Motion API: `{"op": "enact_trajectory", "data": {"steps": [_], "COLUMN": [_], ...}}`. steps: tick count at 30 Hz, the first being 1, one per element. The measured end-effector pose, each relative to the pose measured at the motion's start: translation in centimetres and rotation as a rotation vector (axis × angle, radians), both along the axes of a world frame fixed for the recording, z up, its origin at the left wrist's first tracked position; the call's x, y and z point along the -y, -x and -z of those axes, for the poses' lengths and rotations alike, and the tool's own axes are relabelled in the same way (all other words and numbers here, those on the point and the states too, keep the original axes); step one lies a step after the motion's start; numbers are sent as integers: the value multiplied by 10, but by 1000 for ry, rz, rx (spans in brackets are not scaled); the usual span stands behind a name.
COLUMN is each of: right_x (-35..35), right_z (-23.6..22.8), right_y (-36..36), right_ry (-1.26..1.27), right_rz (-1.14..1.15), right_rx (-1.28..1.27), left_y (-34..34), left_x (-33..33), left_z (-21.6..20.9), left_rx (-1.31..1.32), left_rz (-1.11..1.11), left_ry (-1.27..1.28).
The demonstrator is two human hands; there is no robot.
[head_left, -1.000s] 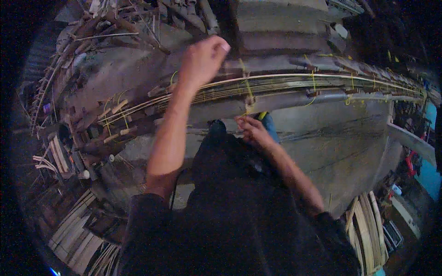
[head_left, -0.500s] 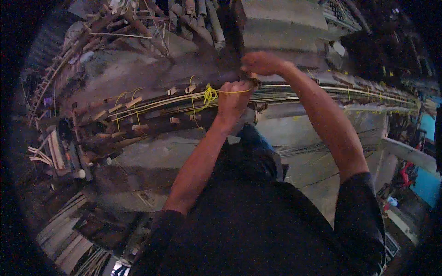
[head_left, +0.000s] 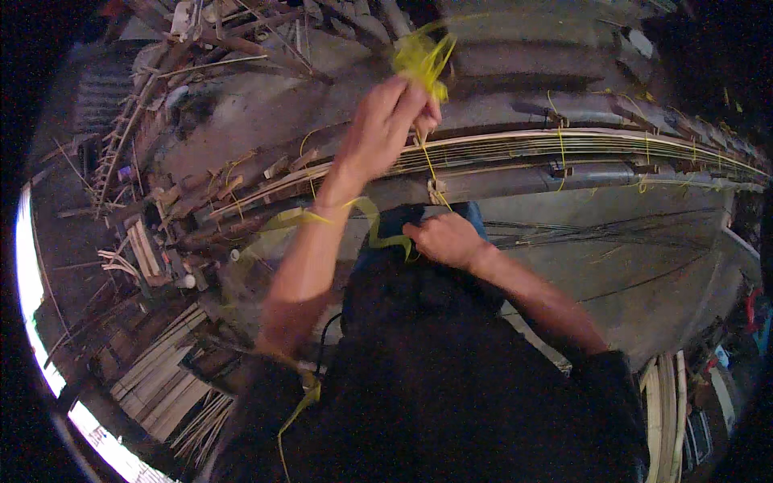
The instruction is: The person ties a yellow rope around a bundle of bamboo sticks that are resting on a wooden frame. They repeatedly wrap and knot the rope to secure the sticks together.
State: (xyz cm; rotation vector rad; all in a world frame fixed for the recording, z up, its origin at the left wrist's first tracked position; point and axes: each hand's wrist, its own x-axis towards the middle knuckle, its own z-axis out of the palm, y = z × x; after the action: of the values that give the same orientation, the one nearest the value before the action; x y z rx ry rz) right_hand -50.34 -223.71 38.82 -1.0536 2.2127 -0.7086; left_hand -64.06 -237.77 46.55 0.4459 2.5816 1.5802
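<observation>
My left hand (head_left: 382, 125) is raised over the far side of a long bundle of thin bamboo-like strips (head_left: 499, 147). It is closed on a tangled hank of yellow plastic ribbon (head_left: 420, 60), blurred by motion. On the near side, my right hand (head_left: 447, 240) is closed on the yellow ribbon in front of my body. One taut length runs from that hand up across the strips beside a wooden peg (head_left: 436, 193). Another loose length hangs from it and loops left across my left forearm.
Dark beams (head_left: 547, 179) with wooden pegs carry the strips, tied at intervals with yellow ribbon. Stacked wooden slats (head_left: 161, 362) lie at lower left. A pile of poles (head_left: 233, 40) stands at far left. Thin dark rods (head_left: 596, 233) lie on the floor at right.
My left hand has lifted up and away from the strips with the yellow hank. My right hand has come down toward my body, drawing ribbon with it. The view has shifted.
</observation>
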Motion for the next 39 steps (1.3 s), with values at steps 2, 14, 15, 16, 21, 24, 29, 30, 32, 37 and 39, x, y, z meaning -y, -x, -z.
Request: {"op": "enact_trajectory", "data": {"steps": [2,14,15,16,21,24,29,30,32,37,39], "right_x": [3,-142,-85,-23,107,91,88,76,119,132,120], "right_z": [-9,29,20,-9,-69,-32,-79,-54,-15,-6,-105], "right_y": [5,-224,-210,-163,71,112,6,-35,-81,-50,-7], "right_ry": [156,-145,-95,-66,-4,175,262,578,547,185,156], "right_rz": [26,1642,1448,1199,553,509,980,1149,1431,949,682], "right_rx": [118,656,577,246,-487,55,315,738,1068,574,147], "left_y": [41,21,1,-11,-22,-33,-100,-106,-103,-107,-106], "left_x": [9,211,225,229,226,224,243,235,212,163,161], "left_z": [43,34,30,16,-27,-23,-4,4,11,62,68], "left_rx": [453,41,93,111,125,108,294,270,165,-215,-154], "left_rz": [-64,-11,-17,-20,148,276,111,132,203,14,-30], "left_ry": [-66,-179,-280,-297,-428,-408,-550,-480,-334,234,337]}}
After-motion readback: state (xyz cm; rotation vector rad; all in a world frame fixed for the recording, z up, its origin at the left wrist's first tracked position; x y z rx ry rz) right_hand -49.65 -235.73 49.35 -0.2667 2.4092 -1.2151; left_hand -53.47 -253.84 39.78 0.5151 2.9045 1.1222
